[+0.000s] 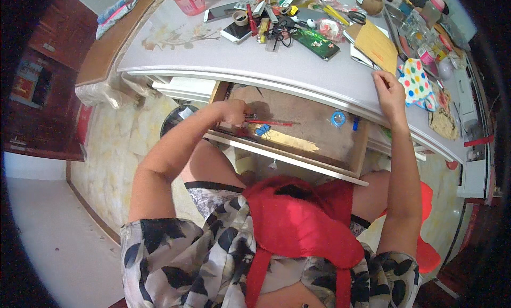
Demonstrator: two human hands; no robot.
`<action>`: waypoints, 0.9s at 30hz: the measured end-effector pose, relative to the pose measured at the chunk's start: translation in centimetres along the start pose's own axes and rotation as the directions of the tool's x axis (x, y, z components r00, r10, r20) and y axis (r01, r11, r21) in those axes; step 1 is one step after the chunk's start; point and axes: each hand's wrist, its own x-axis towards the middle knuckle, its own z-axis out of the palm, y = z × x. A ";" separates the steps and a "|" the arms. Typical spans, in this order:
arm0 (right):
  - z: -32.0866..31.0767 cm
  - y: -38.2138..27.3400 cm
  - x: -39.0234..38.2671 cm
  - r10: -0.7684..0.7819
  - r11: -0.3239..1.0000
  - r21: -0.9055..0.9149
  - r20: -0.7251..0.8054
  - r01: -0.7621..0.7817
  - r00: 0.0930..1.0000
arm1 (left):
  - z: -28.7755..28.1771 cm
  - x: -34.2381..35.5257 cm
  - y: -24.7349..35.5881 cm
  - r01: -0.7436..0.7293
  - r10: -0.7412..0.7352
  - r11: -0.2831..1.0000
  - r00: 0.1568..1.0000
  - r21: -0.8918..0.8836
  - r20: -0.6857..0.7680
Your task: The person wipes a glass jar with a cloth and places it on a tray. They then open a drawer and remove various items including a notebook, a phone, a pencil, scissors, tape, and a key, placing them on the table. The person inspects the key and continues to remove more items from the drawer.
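Observation:
An open drawer (pixel 326 133) juts out from under the table toward my lap. My left hand (pixel 234 112) reaches into its left part with the fingers curled down and closed. What they grip is hidden, but small dark and reddish bits show at the fingertips. Right beside them lies a thin red pencil-like stick (pixel 275 123), with a blue binder clip (pixel 262 129) just below it. A roll of blue tape (pixel 338 118) sits at the drawer's right. My right hand (pixel 390 91) rests at the table's front edge, fingers curled in, close to a tan envelope (pixel 377 46).
Clutter covers the table's far side: a phone (pixel 236 32), a green patterned case (pixel 315 44), a tape roll (pixel 240 18), scissors (pixel 356 16) and a pink cup (pixel 187 0). A dotted cloth (pixel 417 83) lies right of my right hand. The drawer front (pixel 282 158) stands above my thighs.

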 end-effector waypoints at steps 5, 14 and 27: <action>0.0 -0.7 -0.1 0.002 1.000 0.020 0.020 -0.002 1.000 | -6.4 -7.1 0.0 -0.225 0.255 0.880 0.967 -0.419 0.017; 0.1 0.0 0.0 0.018 0.997 0.071 0.031 -0.020 0.999 | -16.1 -1.5 1.2 -0.362 -0.202 0.460 0.847 -0.811 -0.492; 0.6 1.2 0.5 0.048 0.980 0.192 0.043 -0.055 0.998 | -23.1 11.3 -3.0 -0.006 -0.468 0.802 0.614 -0.597 -0.636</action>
